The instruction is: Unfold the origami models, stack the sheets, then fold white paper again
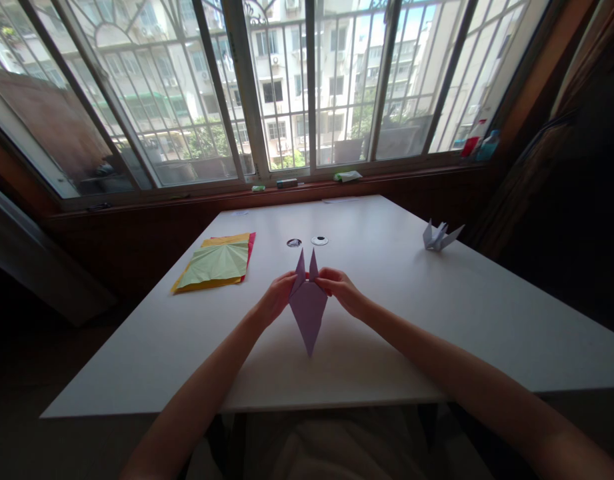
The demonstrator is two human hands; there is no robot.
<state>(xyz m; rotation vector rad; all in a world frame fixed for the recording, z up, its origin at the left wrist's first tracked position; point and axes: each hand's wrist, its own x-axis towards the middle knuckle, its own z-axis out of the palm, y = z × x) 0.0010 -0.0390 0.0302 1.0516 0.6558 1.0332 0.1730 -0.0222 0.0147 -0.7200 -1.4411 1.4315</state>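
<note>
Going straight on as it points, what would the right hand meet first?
The right hand would first meet the purple folded paper in its grip; then probably the left hand, though depth is unclear.

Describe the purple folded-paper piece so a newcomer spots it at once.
Below the barred window is a white tabletop; look to its near middle. There, held between left hand and right hand, is the purple folded-paper piece, two narrow spikes above, one broad point below. Its colour sets it apart from the whitish folded-paper bird at right.
</note>
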